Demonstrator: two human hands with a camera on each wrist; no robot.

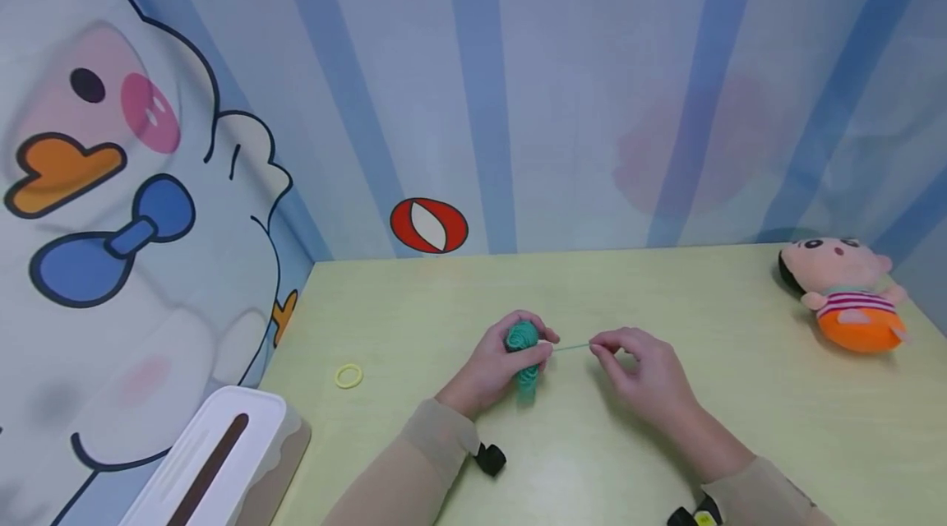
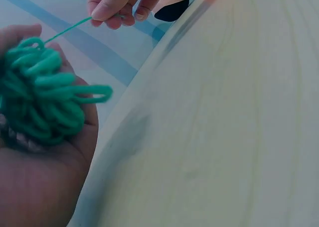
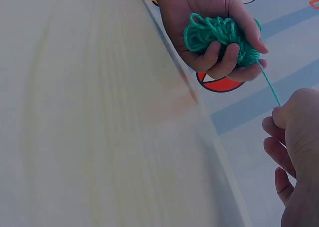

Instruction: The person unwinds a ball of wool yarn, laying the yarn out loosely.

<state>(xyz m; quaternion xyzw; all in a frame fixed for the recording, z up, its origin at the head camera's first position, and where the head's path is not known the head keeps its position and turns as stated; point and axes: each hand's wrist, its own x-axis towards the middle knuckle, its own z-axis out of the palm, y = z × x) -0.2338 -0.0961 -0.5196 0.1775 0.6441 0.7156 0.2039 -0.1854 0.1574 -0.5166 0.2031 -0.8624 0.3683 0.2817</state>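
Observation:
A small bundle of green yarn (image 1: 523, 337) lies in my left hand (image 1: 491, 366), with fingers and thumb curled round it. Loops of the yarn (image 2: 47, 92) stick out past the palm in the left wrist view. One strand (image 1: 571, 347) runs taut from the bundle to my right hand (image 1: 647, 374), which pinches its end between thumb and forefinger. From the right wrist view, the left fingers wrap the yarn (image 3: 219, 35) from below, and the strand (image 3: 269, 85) slants down to the right fingertips. Both hands are above the table, a short way apart.
A yellow ring (image 1: 348, 376) lies on the table (image 1: 414, 304) to the left. At the near left stands a white box (image 1: 244, 419) with a dark slot on top. A plush doll (image 1: 851, 296) in orange lies at the back right. A printed curtain (image 1: 547, 99) hangs behind.

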